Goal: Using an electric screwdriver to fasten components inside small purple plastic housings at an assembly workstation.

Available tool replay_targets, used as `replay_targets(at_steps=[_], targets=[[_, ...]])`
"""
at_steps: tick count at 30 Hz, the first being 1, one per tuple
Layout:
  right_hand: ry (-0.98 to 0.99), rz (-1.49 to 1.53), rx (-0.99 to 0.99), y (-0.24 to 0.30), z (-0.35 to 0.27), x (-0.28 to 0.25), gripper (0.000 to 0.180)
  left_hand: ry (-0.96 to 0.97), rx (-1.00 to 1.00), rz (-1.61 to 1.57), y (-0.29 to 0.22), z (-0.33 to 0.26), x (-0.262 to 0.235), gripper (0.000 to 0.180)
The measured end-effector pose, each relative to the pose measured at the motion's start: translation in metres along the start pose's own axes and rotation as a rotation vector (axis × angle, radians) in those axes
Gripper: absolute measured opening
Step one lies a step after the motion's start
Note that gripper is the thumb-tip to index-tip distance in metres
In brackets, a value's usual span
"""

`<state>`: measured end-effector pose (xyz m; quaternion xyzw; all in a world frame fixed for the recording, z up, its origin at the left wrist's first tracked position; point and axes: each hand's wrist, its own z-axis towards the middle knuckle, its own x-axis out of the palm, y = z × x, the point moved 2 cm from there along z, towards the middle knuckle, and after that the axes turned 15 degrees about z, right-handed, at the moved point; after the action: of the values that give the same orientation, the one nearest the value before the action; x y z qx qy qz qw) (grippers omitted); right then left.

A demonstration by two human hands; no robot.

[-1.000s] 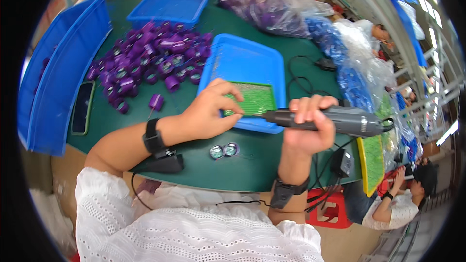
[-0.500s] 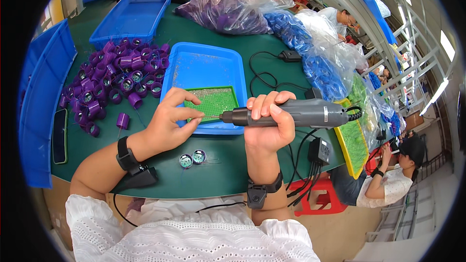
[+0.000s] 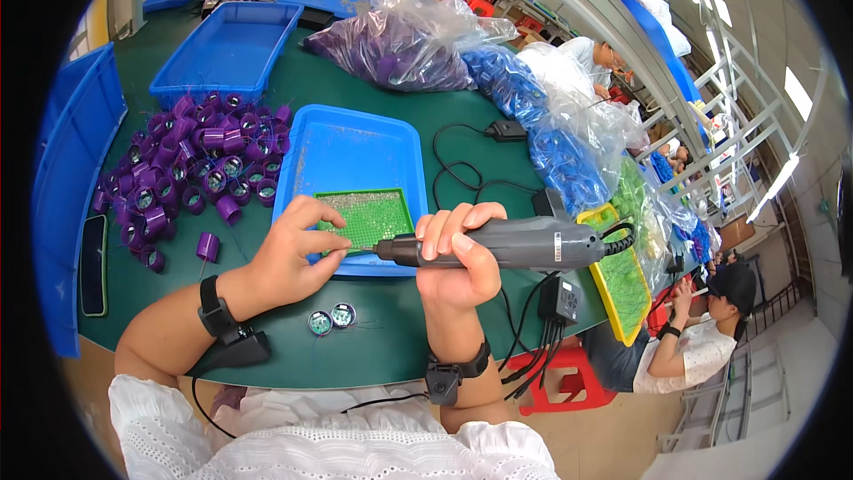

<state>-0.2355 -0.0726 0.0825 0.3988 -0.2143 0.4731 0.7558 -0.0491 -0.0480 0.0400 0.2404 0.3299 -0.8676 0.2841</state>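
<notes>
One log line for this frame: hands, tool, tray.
left hand: fingertips at green screw plate | right hand: holding grey electric screwdriver, tip leftward toward left fingers | plate in blue tray | purple caps left

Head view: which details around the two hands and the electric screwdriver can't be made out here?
- Tip of the electric screwdriver: hidden behind the left hand fingers.
- What the left hand pinches: too small, covered by its own fingers.
- Contents of the green tray: tiny specks, too small to tell apart.
- Two round parts on the table: detail too small.
- Right hand palm: hidden by the tool.
</notes>
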Motion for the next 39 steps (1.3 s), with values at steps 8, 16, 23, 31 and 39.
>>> replay_targets(at_steps=[8, 16, 23, 31, 39], targets=[[-0.036, -0.08, -0.029, -0.001, -0.003, 0.007, 0.019, 0.009, 0.007, -0.002, 0.0, -0.004, -0.001, 0.013], [0.024, -0.014, -0.043, 0.001, -0.001, 0.005, 0.022, 0.01, 0.028, -0.02, 0.004, -0.004, 0.001, 0.01], [0.02, -0.064, -0.014, 0.001, 0.005, -0.004, 0.021, 0.061, -0.019, -0.055, 0.012, -0.002, 0.007, 0.019], [-0.025, -0.035, -0.071, 0.004, 0.003, -0.001, 0.022, 0.102, 0.046, -0.103, 0.012, 0.001, -0.008, 0.037], [-0.055, -0.042, -0.128, 0.012, -0.003, 0.0, 0.021, 0.116, -0.029, -0.064, 0.007, 0.004, -0.015, 0.031]])
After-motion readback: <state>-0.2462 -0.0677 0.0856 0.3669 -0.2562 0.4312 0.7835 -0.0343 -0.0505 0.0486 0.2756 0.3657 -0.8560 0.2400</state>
